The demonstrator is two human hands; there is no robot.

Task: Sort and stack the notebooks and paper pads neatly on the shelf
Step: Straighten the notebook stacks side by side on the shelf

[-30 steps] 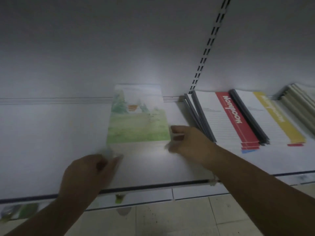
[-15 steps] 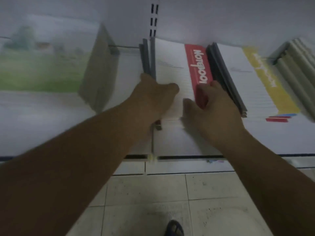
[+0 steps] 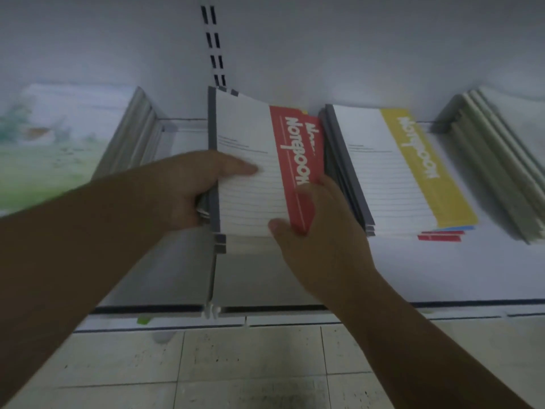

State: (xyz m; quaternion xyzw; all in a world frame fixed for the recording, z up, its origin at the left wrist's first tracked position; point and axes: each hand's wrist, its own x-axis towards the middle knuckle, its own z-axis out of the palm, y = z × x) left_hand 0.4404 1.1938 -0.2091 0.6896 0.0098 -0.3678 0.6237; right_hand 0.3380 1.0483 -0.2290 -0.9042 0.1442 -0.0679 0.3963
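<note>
The step in hand looks like squaring up the red notebooks, which lie mid-shelf between the landscape pads and the yellow notebooks. Next, I judge, they need knocking level and setting flush toward the shelf's back edge. The left hand grips their spine edge, thumb on the cover. The right hand pinches the front right corner.

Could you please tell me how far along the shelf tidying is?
Looks done: the landscape pads and the grey pads lie in piles. In hand: the left hand and right hand grip the uneven red notebooks. To do: the yellow stack has red and blue edges poking out.
</note>
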